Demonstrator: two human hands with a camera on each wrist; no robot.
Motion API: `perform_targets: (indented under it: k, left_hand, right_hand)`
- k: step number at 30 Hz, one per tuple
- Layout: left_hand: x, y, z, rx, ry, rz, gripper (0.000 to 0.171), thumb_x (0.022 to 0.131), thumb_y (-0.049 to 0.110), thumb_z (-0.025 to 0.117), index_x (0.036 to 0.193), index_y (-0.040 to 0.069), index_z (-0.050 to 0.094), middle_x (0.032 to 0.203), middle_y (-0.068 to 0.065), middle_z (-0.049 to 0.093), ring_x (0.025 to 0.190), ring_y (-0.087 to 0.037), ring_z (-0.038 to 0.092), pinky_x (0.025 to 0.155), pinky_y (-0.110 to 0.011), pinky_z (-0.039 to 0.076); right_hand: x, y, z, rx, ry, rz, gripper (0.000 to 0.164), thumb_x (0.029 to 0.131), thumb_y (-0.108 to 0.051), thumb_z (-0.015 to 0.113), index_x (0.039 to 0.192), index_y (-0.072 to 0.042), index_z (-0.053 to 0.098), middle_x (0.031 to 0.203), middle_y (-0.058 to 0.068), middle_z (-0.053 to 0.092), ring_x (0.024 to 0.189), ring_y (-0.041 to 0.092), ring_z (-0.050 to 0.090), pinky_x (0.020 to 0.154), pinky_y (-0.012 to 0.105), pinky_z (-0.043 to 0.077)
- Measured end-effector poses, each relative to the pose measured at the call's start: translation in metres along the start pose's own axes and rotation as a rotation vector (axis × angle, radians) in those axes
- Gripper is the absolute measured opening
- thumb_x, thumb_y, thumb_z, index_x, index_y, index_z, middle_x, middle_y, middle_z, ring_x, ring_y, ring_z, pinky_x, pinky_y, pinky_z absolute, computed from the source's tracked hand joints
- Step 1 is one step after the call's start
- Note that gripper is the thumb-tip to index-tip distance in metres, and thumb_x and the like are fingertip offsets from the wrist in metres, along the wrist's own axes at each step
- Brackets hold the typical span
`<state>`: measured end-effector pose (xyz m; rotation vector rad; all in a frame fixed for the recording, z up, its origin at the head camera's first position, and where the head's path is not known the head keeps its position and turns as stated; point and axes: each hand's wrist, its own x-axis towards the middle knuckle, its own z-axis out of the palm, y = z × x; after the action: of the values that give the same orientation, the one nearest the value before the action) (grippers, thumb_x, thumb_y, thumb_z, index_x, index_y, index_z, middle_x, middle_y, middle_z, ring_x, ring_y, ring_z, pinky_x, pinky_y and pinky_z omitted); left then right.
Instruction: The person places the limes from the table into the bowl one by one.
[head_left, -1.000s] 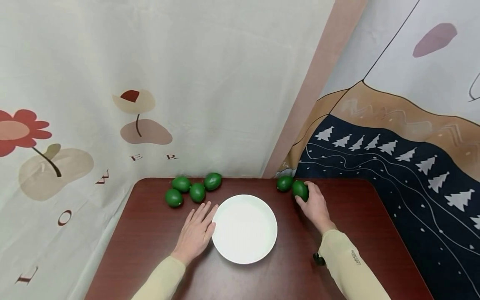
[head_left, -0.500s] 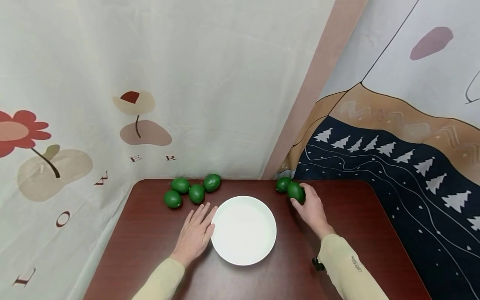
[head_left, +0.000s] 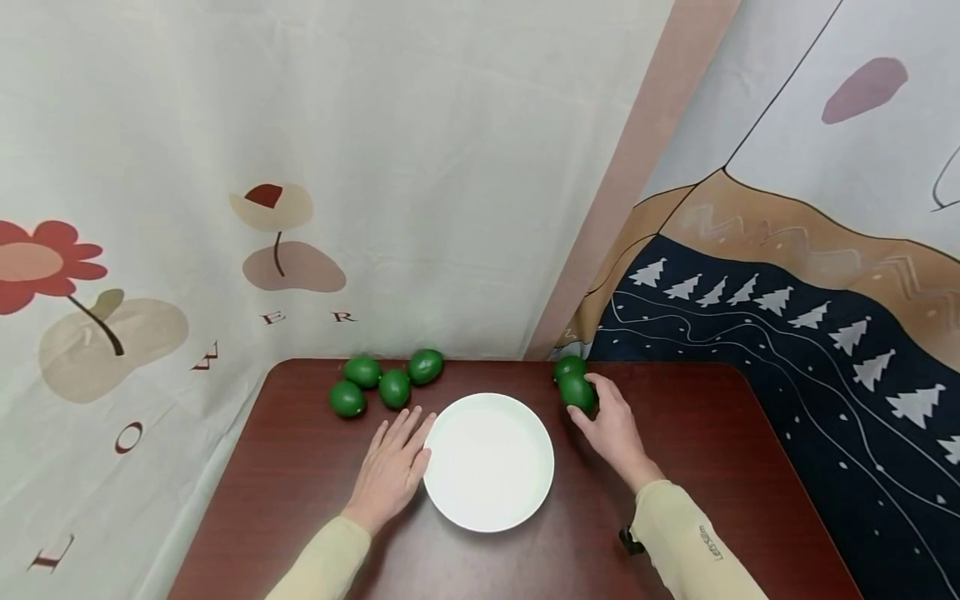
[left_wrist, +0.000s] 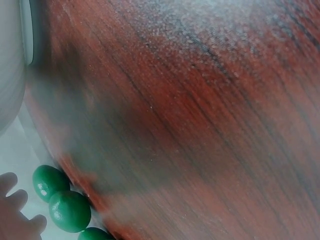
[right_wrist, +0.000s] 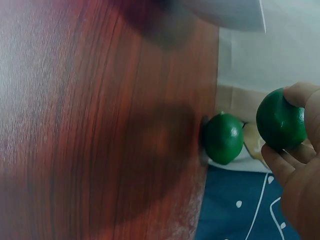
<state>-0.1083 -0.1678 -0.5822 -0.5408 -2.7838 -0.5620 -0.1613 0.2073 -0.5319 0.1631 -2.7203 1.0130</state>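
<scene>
My right hand [head_left: 617, 429] pinches a green lime [head_left: 576, 392] between thumb and fingers, behind and to the right of the white plate [head_left: 489, 462]. In the right wrist view this lime [right_wrist: 281, 119] shows off the tabletop, with fingers on either side of it. Another lime [head_left: 568, 367] lies just behind it at the table's far edge. My left hand [head_left: 388, 467] has its fingers straight, with fingertips and thumb right at the plate's left rim. Fingers also show at the corner of the left wrist view, near several limes [left_wrist: 70, 211].
A dark red-brown table [head_left: 300, 492] bears everything. Several limes [head_left: 394, 388] sit in a cluster at the back left, beyond the left hand. A pale printed curtain [head_left: 450, 208] hangs close behind the table, and a navy patterned one [head_left: 720, 333] stands at the right.
The right hand has moved left and slightly nearer with its lime, which now overlaps the lime behind it in the head view. The left hand and plate have stayed put.
</scene>
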Motion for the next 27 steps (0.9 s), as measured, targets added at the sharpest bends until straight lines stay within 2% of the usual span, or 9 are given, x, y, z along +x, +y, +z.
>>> perform_targets:
  k: [6,15,27]
  left_hand:
    - [-0.001,0.0,0.0,0.004,0.004,0.006,0.052,0.104,0.029,0.054,0.154,0.016,0.051,0.157,-0.013,0.049,0.148,-0.035,0.041,0.118,-0.06,0.029]
    - [-0.001,0.0,0.0,-0.001,-0.024,-0.011,0.052,0.106,0.031,0.05,0.156,0.018,0.049,0.159,-0.012,0.047,0.15,-0.033,0.039,0.12,-0.058,0.026]
    - [-0.001,-0.001,0.002,-0.004,-0.019,-0.013,0.052,0.106,0.032,0.05,0.155,0.018,0.049,0.158,-0.012,0.048,0.15,-0.033,0.039,0.12,-0.058,0.026]
  right_hand:
    - [-0.006,-0.01,0.002,0.015,-0.012,-0.019,0.061,0.088,-0.013,0.083,0.14,0.0,0.054,0.138,0.023,0.057,0.115,0.039,0.063,0.097,0.057,0.055]
    - [-0.015,-0.024,0.007,0.049,-0.017,-0.076,0.062,0.086,-0.012,0.084,0.139,0.0,0.054,0.137,0.022,0.058,0.115,0.038,0.064,0.095,0.055,0.056]
    - [-0.023,-0.034,0.015,0.045,-0.018,-0.146,0.063,0.084,-0.012,0.086,0.138,0.001,0.055,0.136,0.019,0.06,0.116,0.034,0.065,0.096,0.051,0.056]
